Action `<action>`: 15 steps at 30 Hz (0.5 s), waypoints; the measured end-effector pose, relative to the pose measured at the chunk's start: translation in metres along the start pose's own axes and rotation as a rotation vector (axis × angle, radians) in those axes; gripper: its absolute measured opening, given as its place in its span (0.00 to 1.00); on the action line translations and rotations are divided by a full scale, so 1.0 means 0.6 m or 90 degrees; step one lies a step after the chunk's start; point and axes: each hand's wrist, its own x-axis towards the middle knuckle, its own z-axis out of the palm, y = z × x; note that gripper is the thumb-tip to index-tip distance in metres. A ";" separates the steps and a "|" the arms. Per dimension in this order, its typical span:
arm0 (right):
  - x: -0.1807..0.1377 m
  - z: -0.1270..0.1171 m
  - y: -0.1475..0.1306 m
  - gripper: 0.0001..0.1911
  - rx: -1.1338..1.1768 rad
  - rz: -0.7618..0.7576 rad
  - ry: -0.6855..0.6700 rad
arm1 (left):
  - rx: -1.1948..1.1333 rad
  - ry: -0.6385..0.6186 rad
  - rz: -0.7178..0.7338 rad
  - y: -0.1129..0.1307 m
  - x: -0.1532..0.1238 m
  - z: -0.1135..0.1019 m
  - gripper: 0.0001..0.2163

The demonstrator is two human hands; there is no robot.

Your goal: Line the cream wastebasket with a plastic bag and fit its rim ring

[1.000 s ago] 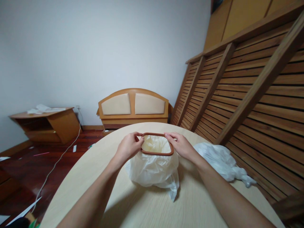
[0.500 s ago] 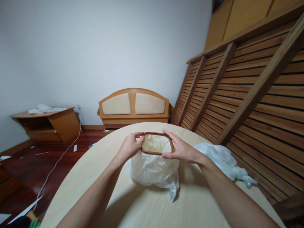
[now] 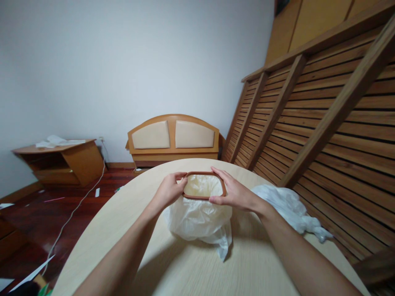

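A small trash can lined with a white plastic bag point(image 3: 199, 222) stands upright on the round table point(image 3: 123, 218). The bag covers its outside, so the can's body is hidden. Around the mouth sits a brown rim ring point(image 3: 197, 197), rectangular with rounded corners. My left hand point(image 3: 170, 190) grips the ring's left side, thumb on top and fingers behind. At the right side my right hand point(image 3: 230, 189) holds the ring, with its fingers at the far corner and the thumb at the near edge. A bag corner hangs down at the front.
A heap of white plastic bags point(image 3: 290, 207) lies on the table's right side. Wooden slatted panels point(image 3: 327, 135) lean close by on the right. Beyond the table stands a headboard point(image 3: 173, 142); a low cabinet point(image 3: 77, 162) and a white cable point(image 3: 74, 216) are at left.
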 end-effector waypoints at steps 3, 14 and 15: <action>-0.001 0.001 0.001 0.57 0.002 -0.007 -0.003 | -0.002 -0.006 -0.008 0.004 -0.002 -0.001 0.18; -0.001 0.005 0.001 0.58 0.007 -0.011 0.007 | -0.011 -0.008 -0.001 0.003 -0.001 0.000 0.18; -0.001 0.006 0.001 0.57 0.008 -0.015 0.009 | -0.007 -0.010 0.001 0.003 -0.001 -0.001 0.18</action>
